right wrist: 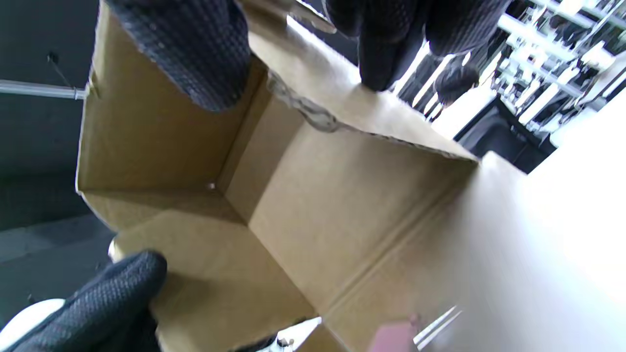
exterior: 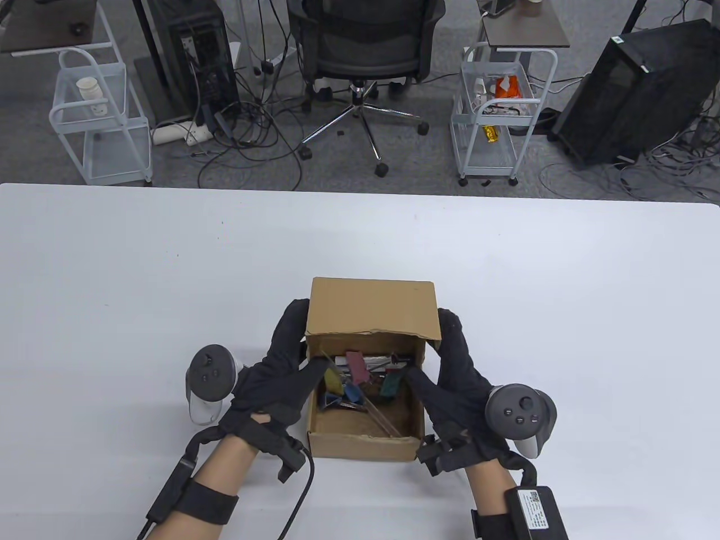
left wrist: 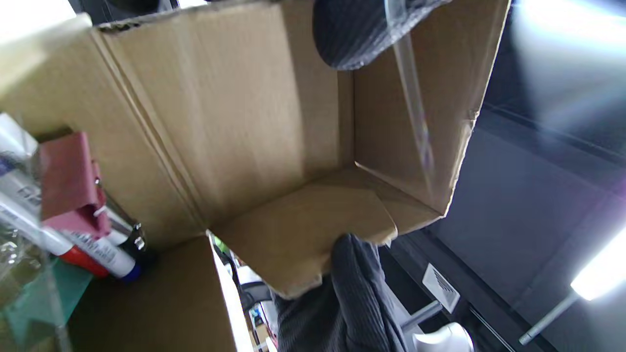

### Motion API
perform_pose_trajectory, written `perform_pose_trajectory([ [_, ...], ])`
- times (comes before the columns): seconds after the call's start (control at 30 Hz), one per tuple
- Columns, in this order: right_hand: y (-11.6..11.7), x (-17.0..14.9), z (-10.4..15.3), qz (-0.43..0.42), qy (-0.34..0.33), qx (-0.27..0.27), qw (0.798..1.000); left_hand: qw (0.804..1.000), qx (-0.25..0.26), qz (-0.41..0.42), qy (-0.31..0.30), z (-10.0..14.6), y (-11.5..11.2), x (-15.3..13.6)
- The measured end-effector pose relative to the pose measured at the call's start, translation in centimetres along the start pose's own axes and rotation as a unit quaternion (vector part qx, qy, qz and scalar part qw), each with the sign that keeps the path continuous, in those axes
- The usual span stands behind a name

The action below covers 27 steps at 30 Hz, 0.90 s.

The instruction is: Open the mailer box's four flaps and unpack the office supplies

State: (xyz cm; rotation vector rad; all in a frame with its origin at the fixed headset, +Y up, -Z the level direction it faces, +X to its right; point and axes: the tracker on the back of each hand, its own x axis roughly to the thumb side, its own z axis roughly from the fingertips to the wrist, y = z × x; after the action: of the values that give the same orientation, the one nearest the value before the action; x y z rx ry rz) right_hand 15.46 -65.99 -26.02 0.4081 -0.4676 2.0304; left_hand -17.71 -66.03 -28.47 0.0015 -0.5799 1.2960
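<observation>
The mailer box (exterior: 368, 388) sits on the white table (exterior: 112, 281) near the front edge, just between the two hands. Its near flap (exterior: 360, 447) hangs down over the front wall. The left hand (exterior: 275, 382) grips the left wall, thumb curled inside the opening and fingers outside; the right hand (exterior: 450, 382) grips the right wall the same way, thumb inside. Both are closed on cardboard only, holding none of the contents.

Inside lie the office supplies (exterior: 363, 379): coloured binder clips, markers, and what looks like a clear ruler, though the blurred left wrist view leaves that uncertain. These pieces should be light, hard and a little slick; each is best pinched singly at its body, the clips by their folded backs.

The far flap (exterior: 371, 306) is tilted up over the rear of the opening. The corrugated board looks thin, stiff yet creasable, so flaps should be folded from their free edges.
</observation>
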Motion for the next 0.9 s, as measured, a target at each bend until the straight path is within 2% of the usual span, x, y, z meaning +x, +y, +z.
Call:
perform_pose_trajectory([
  [0.17, -1.6, -0.9, -0.1, -0.01, 0.058, -0.067, 0.996, 0.999, 0.038, 0.012, 0.03, 0.1, 2.1, -0.3],
  [0.27, -2.5, -1.5, -0.6, 0.019, 0.093, -0.075, 0.993, 0.995, 0.055, 0.037, 0.08, 0.0, 3.2, -1.4],
  [0.4, -3.4, -2.2, -1.9, 0.047, 0.124, -0.081, 0.988, 0.989, 0.045, 0.011, 0.142, -0.8, 5.4, -1.6],
  [0.5, -3.6, -2.9, -3.3, 0.06, 0.131, -0.081, 0.986, 0.983, 0.044, 0.011, 0.176, -1.7, 6.9, -2.0],
  [0.57, -3.6, -3.3, -4.3, 0.073, 0.134, -0.086, 0.985, 0.979, 0.063, 0.032, 0.192, -2.3, 7.7, -2.6],
  [0.7, -3.1, -4.2, -5.9, 0.086, 0.149, -0.089, 0.981, 0.974, 0.069, 0.042, 0.21, -3.6, 8.1, -4.1],
  [0.9, -2.1, -6.2, -7.7, 0.075, 0.208, -0.095, 0.971, 0.965, 0.097, 0.06, 0.238, -5.0, 7.9, -6.5],
])
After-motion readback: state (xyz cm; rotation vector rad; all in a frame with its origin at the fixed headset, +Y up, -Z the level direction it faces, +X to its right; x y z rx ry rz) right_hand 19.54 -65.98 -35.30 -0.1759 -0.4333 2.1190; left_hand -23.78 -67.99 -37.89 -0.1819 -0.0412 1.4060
